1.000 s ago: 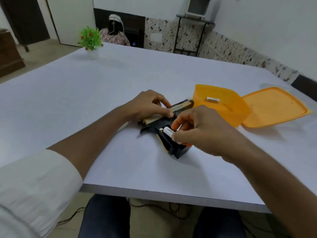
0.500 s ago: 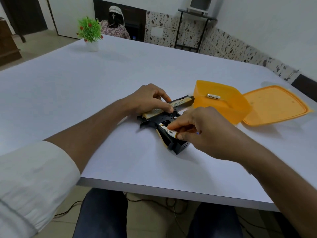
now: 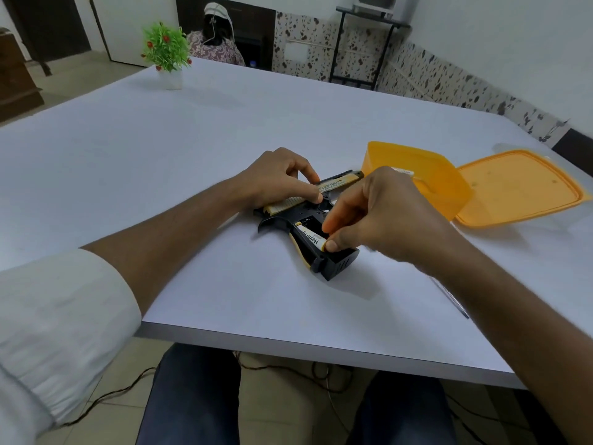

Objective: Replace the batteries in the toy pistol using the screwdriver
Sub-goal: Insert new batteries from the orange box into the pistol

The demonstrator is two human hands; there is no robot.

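From my head camera, the orange box sits open on the tabletop past my right hand, with its orange lid lying flat just beside it on the right. Only a sliver of something pale shows inside the box at the near rim, behind my knuckles; I cannot tell what it is. The other open compartment is the grip of the toy pistol, which lies on its side in front of me, barrel toward the box. A white battery with dark lettering lies in that open grip, along its length.

My left hand rests palm-down over the pistol's top, forearm stretched across the tabletop, fingers curled and the index fingertip pressing on the tan slide to pin it down; it grips nothing, just bears on it. My right hand comes in from the right, wrist raised, with thumb and forefinger pinched narrow on the near end of the battery, the other fingers bent above the grip.

A thin screwdriver lies on the tabletop near the right edge, partly under my right forearm. A small potted plant stands at the far corner.
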